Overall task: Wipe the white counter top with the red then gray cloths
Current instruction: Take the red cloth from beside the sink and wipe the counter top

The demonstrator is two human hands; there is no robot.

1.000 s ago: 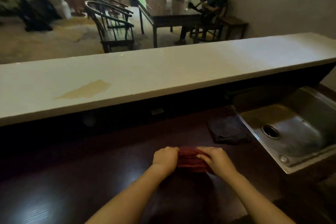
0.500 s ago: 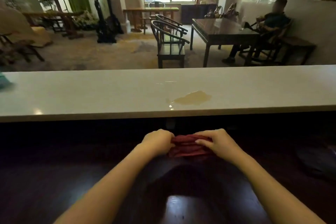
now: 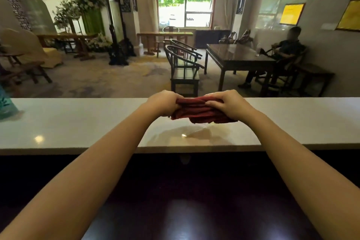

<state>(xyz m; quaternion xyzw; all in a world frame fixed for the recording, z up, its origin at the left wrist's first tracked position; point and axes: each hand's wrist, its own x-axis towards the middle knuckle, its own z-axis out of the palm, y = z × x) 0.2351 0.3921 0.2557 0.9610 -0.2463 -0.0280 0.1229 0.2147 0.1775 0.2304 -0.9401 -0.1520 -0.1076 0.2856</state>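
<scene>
A folded red cloth (image 3: pixel 196 112) is held over the white counter top (image 3: pixel 78 124), near its far edge. My left hand (image 3: pixel 164 102) grips the cloth's left end and my right hand (image 3: pixel 227 103) grips its right end. A brownish wet stain (image 3: pixel 196 134) lies on the counter just below the cloth, toward me. The gray cloth is out of view.
A dark wooden lower counter (image 3: pixel 185 200) lies between me and the white counter. A teal object (image 3: pixel 5 105) stands at the counter's far left. Beyond are chairs (image 3: pixel 183 68), a dark table (image 3: pixel 239 56) and a seated person (image 3: pixel 282 54).
Both hands have lifted the red cloth from the dark lower counter up and forward over the white counter, above the stain. The view has swung left; the sink and gray cloth left the frame.
</scene>
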